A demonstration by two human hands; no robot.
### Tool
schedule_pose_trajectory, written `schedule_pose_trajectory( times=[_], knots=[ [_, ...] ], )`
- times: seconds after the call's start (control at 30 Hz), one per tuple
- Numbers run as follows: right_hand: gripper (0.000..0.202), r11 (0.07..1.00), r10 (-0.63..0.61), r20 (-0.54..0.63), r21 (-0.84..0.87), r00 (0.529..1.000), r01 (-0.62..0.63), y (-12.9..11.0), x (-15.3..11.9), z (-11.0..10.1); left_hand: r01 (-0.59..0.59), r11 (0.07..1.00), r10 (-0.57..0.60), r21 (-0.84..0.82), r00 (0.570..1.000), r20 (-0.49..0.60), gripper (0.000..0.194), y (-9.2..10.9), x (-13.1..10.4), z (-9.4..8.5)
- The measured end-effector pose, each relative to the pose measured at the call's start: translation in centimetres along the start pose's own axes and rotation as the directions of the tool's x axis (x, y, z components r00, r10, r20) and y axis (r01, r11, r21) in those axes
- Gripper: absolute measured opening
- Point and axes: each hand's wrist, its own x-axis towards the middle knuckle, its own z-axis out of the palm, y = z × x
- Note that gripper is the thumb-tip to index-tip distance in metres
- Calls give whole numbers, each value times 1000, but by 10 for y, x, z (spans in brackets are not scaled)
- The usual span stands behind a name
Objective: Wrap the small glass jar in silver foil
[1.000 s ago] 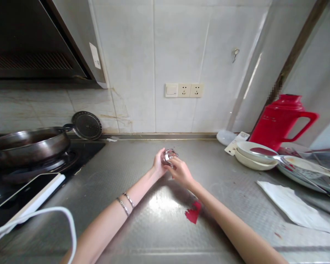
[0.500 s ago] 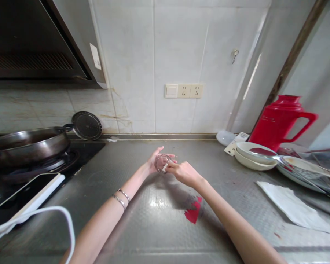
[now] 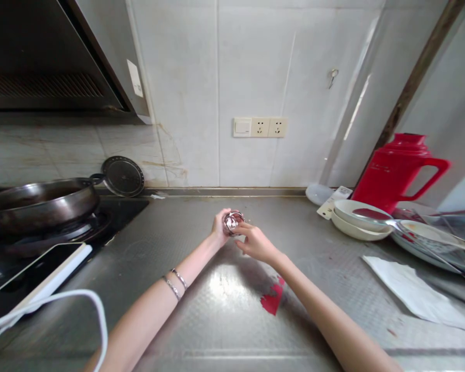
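The person's left arm [image 3: 151, 320] is bare as far as it shows, apart from two narrow, silver-coloured bracelets [image 3: 181, 279] around the forearm, a little apart, their surface detail too small to read. The right arm [image 3: 325, 315] is bare too, down to the right hand [image 3: 258, 243]. Both forearms are slim, tapering toward the wrists.

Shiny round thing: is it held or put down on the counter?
Held: the left hand cups the shiny round thing, and the right hand touches it.
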Motion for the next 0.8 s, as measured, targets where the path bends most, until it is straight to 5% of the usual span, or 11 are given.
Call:
schedule_pose_trajectory(
  times=[0.13,0.23,0.37,0.47,0.63,0.8],
  knots=[
    [20,898,215,-99,412,972,-156,-5,3,20,-69,995,63,-70,994,-86,21,-5,-8,8],
    [22,858,261,-145,489,954,-161,-5,4,29,-71,993,62,-89,993,-96,20,-7,-12,11],
    [14,971,95,-193,233,977,-49,3,2,24,-77,992,73,-97,996,-47,23,-9,-11,9],
    [16,997,-50,-105,-66,993,43,6,-1,8,-31,994,36,-106,998,46,29,-6,-7,4],
    [27,837,-118,173,-512,978,191,4,-6,-19,229,973,-226,11,948,222,48,14,-2,-10],
    [35,723,-107,289,-635,951,274,0,-6,-26,325,909,-388,260,888,245,60,33,1,-17]
  ],
)
